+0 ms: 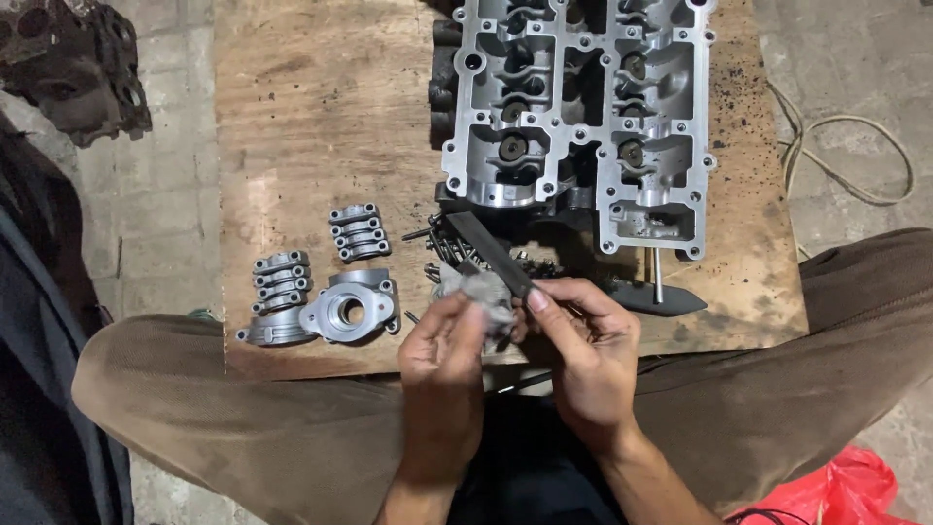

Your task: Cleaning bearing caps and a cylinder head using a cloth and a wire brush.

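One plywood board (321,107) on grey concrete floor (155,204), oil-stained.

place: engine repair workshop | cues: aluminium cylinder head (578,117) on plywood board (321,107), bearing caps (358,231), bare concrete floor (155,194)

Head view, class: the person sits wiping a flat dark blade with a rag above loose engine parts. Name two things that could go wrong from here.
1. The right hand pinches the blade while the left hand rubs it with the rag; a slip might nick a finger.
2. The blade's tip hangs over the loose bolts beside the cylinder head; a knock could scatter them off the wooden board.
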